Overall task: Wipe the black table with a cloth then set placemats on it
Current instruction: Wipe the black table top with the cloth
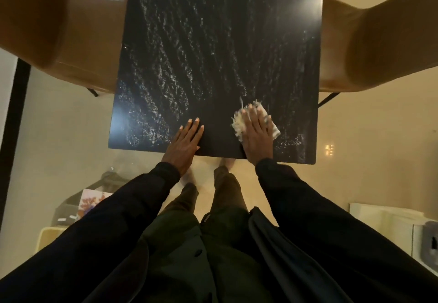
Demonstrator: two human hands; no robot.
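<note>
The black table point(213, 41) fills the upper middle of the head view, its top streaked with pale wet wipe marks. A small white cloth point(238, 122) lies near the table's front right edge. My right hand point(256, 134) presses flat on the cloth with straight fingers. Left of it, my left hand point(186, 141) rests flat on the bare table top at the front edge, fingers straight, holding nothing. No placemats lie on the table.
Brown chairs stand at both sides of the table, one on the left point(59, 29) and one on the right point(379, 41). A dark box with a colourful printed sheet point(91, 202) sits on the floor at lower left. White furniture point(391, 226) is at lower right.
</note>
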